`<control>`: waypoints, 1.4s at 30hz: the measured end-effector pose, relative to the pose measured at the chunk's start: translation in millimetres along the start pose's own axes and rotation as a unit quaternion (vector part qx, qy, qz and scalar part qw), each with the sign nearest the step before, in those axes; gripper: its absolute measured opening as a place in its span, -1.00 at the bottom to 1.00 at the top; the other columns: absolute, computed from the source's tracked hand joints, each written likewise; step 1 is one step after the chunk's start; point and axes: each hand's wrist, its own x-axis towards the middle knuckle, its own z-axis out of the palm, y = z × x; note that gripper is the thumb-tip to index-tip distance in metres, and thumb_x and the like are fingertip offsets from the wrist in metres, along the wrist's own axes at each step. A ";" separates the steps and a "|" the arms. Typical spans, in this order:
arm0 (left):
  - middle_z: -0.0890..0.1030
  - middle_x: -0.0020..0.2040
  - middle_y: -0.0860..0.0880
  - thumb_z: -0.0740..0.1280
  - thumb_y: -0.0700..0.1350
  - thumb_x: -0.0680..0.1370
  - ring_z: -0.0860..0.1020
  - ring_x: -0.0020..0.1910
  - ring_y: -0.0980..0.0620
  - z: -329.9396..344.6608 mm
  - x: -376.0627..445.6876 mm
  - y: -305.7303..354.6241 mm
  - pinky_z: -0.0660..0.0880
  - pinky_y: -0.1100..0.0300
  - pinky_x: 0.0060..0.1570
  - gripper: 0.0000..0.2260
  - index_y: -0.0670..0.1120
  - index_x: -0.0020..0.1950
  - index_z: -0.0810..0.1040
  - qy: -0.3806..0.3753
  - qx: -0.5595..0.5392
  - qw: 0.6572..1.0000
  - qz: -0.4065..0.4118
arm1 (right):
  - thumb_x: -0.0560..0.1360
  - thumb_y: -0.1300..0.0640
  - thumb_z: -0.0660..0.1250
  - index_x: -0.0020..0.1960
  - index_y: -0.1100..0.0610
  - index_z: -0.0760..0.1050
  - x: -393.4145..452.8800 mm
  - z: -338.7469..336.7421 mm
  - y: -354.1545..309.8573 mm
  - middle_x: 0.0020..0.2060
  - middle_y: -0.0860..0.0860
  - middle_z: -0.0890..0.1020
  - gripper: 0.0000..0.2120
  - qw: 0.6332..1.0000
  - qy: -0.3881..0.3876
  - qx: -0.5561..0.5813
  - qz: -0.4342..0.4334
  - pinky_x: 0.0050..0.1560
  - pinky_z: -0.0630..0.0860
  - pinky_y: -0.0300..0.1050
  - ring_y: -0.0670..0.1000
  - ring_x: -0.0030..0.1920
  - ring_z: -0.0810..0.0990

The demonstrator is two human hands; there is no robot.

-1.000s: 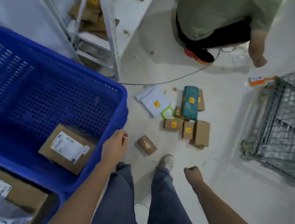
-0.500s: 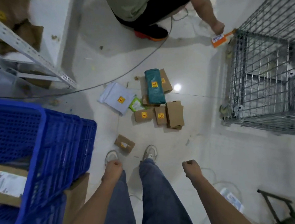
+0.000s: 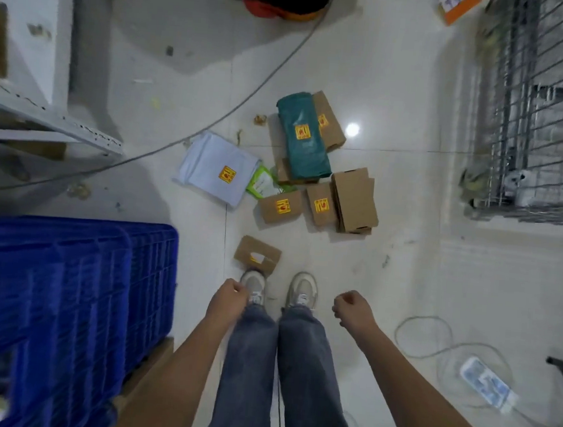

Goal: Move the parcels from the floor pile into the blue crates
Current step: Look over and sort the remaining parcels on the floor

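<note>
— What is inside the blue crates (image 3: 64, 297)?
— I cannot tell; only walls show.
— The parcels (image 3: 297, 170)?
— On the floor, ahead. Left hand (image 3: 228, 298) and right hand (image 3: 350, 308) are curled, holding nothing.

Parcel pile (image 3: 304, 178) lay on the floor (image 3: 401, 88), ahead of the person's feet. One small box (image 3: 257, 254) sat apart from the pile, just ahead of the left shoe (image 3: 253, 284). A flat mailer (image 3: 216, 172) formed the pile's left edge; a soft bag (image 3: 303, 137) lay on top of boxes at its far side. Crates (image 3: 64, 297) stood at the person's left; a wire cage (image 3: 544, 109) at far right. A cable (image 3: 213, 120) ran across the floor behind the pile. A power strip (image 3: 487, 384) lay on the floor at near right. Left hand (image 3: 228, 298) and right hand (image 3: 353, 308) hung beside the legs.
</note>
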 end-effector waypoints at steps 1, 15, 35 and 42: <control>0.58 0.08 -0.30 0.18 -0.15 0.54 0.57 0.09 -0.26 2.3 21.6 -2.1 0.53 -0.10 0.13 -0.91 -0.05 -0.17 0.38 -0.007 0.018 1.000 -0.002 | 0.52 0.22 0.19 -0.04 0.24 0.41 17.3 12.7 -0.5 -0.05 0.23 0.58 -0.91 1.000 -0.009 -0.002 -0.004 -0.01 0.43 -0.02 0.11 -0.07 0.51; 0.29 0.40 -0.21 0.27 0.02 0.53 0.37 0.34 -0.21 52.2 285.0 -46.3 0.35 -0.03 0.34 -0.45 -0.05 0.48 0.21 -0.022 0.132 0.990 0.031 | 0.57 0.13 0.12 0.15 0.20 0.39 257.7 170.1 32.0 -0.04 0.16 0.48 -0.78 0.994 -0.085 0.022 0.068 -0.18 0.47 -0.08 0.11 -0.16 0.49; 0.45 0.22 -0.12 0.40 0.12 0.43 0.51 0.12 -0.17 51.2 324.0 -17.2 0.51 -0.14 0.15 -0.69 0.03 0.01 0.36 0.092 -0.259 0.961 -0.017 | 0.54 -0.12 0.22 0.50 0.02 0.10 280.8 218.3 -7.5 0.38 0.09 0.38 -0.39 0.986 -0.030 0.164 0.015 0.24 0.44 0.08 0.15 0.30 0.44; 0.53 -0.03 -0.03 0.32 -0.12 0.50 0.52 -0.08 0.04 -12.8 218.0 13.0 0.63 0.05 -0.16 -0.99 -0.03 -0.11 0.51 0.087 -0.428 0.897 0.066 | 0.49 -0.23 0.22 0.22 -0.05 0.40 171.9 166.9 -66.4 0.17 0.07 0.52 -0.61 0.963 -0.098 0.250 0.012 0.07 0.55 0.11 0.08 0.15 0.52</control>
